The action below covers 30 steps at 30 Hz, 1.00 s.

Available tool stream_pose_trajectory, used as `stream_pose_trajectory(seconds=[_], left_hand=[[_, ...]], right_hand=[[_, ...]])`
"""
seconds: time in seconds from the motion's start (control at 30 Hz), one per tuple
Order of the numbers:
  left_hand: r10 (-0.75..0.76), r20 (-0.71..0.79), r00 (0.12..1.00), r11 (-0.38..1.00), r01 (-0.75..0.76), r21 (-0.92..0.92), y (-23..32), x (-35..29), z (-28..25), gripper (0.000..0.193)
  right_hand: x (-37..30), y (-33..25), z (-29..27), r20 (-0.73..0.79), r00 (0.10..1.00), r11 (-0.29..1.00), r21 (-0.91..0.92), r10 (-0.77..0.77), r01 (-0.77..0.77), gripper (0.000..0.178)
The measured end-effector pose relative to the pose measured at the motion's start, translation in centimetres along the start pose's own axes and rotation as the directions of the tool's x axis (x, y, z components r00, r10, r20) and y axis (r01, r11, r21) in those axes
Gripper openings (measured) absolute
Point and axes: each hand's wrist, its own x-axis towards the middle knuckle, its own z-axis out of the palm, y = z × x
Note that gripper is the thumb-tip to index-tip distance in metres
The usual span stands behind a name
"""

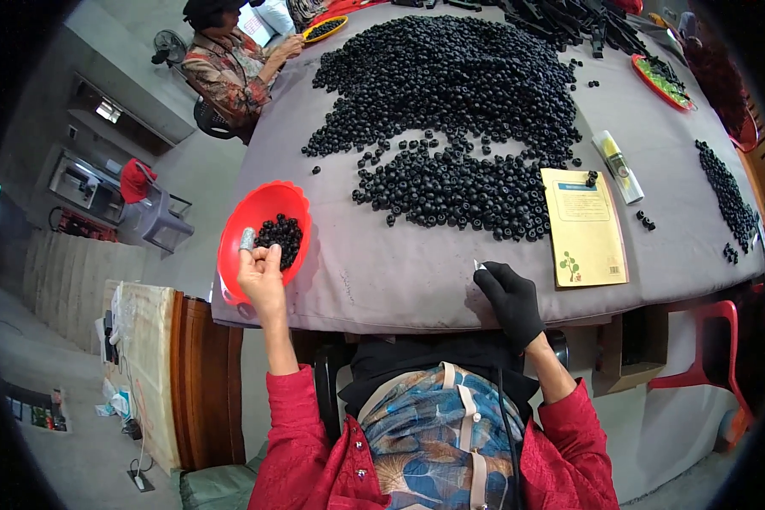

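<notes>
At the table's near left, my left hand (262, 276) reaches over a red plastic basket (240, 219) with a scalloped rim. Silvery wrapping covers one of its fingertips. The fingers are bent together beside a heap of small black round beads (282, 238) in the basket; what they pinch, if anything, cannot be made out. My right hand (510, 299), in a black glove, is closed near the table's front edge. From its fingertips pokes the pale, pointed tip of a small tool (478, 265), the rest hidden. Ahead lies a spread of loose black beads (459, 189).
A large bead mound (450, 81) covers the table's middle. To the right lie a yellow booklet (588, 229) and a white tube (619, 166). Across the left corner, a person (229, 72) handles a yellow tray (325, 30). Another red tray (661, 83) is far right.
</notes>
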Motion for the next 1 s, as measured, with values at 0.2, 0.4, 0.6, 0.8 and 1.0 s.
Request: stream_pose_trajectory(seconds=[0.2,0.4,0.6,0.8,1.0], left_hand=[[0.064,0.402,0.914,0.963,-0.163,0.217,0.4,-3.7,7.9,0.019],[0.008,0.537,0.844,0.895,-0.246,0.372,-2.5,-3.6,13.7,0.023],[0.058,0.562,0.825,0.855,-0.332,0.399,-3.6,-2.8,14.9,0.023],[-0.02,0.574,0.819,0.994,-0.045,0.098,-2.5,-4.9,14.3,0.01],[-0.167,0.871,0.462,0.817,0.559,-0.14,2.2,-12.7,15.1,0.014]], right_hand=[[-0.2,0.0,0.0,-0.001,1.0,1.0,-0.016,-0.002,0.002,0.027],[-0.2,0.0,0.1,0.0,1.0,1.0,-0.013,-0.01,0.01,0.027],[-0.2,-0.8,-0.1,0.008,1.0,1.0,-0.017,0.02,-0.02,0.026],[0.1,0.2,-0.1,-0.003,1.0,1.0,-0.016,-0.01,0.01,0.026],[-0.2,0.1,-0.1,0.036,0.994,0.99,0.095,0.1,-0.103,0.024]])
